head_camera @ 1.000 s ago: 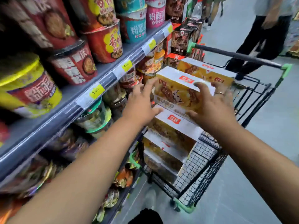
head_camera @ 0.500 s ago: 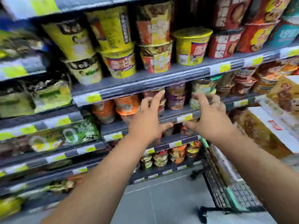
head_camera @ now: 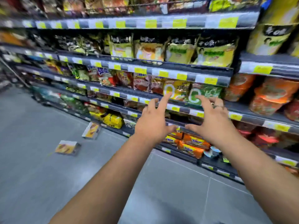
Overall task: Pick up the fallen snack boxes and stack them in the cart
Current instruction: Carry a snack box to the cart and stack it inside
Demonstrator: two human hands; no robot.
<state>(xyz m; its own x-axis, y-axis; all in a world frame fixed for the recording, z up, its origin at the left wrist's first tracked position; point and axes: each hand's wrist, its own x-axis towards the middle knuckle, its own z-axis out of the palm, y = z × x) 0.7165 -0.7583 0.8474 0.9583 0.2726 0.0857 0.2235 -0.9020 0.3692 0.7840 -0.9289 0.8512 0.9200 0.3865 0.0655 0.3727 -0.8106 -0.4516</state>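
Two snack boxes are lying on the floor [head_camera: 32, 175] at the left, well apart from both hands. The nearer box [head_camera: 68, 147] lies flat with its printed face up. The farther box [head_camera: 92, 130] stands tilted, and its far edge seems to rest against the lowest shelf [head_camera: 113, 128].

They look like thin printed cardboard, so I judge them light and stiff, but easy to dent at the corners and perhaps a little slippery. The best hold is probably across the two long sides. The tilted box offers a raised edge, while for the flat one a finger must go under one side first.

The left hand [head_camera: 152, 125] and the right hand [head_camera: 212, 125] are held out in front of the shelves with the fingers [head_camera: 164, 101] spread and straight — they grip nothing.

Half a second ago the view faced shelves of cup noodles, with a corner of the cart and its stacked boxes at the right. Now the cart is out of view, bagged packets fill the shelves, and the two fallen boxes have appeared — the hands keep the same empty, spread pose.
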